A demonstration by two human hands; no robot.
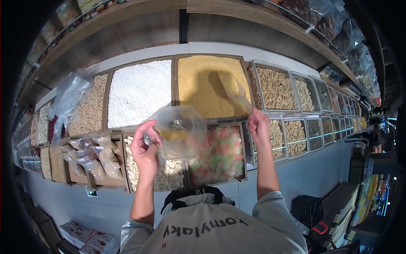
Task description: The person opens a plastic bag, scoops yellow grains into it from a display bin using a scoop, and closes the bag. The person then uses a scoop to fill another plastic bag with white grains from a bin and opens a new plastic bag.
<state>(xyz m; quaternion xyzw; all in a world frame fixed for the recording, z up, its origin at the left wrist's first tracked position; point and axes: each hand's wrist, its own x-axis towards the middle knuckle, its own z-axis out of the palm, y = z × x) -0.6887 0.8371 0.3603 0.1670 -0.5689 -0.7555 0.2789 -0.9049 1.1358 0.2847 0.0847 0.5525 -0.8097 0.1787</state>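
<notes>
My left hand (146,146) grips the edge of a clear plastic bag (181,142), which hangs open over the front bins with a little yellow grain inside. In my right hand (258,124) is the handle of a translucent scoop (235,91). The scoop's head is over the right side of a wooden bin of yellow millet-like grain (198,74), its shadow falling on the grain. Left of that stands a bin of small white grains (140,91). Below the bag are a bin of pale curved pieces (169,180) and one of red and green wrapped pieces (220,152).
Lidded clear bins of peanuts (275,89) run off to the right. Loose plastic bags (72,97) hang at the left, above bagged goods (95,156). A wooden shelf (253,21) overhangs the back. A black basket (308,211) is on the floor at right.
</notes>
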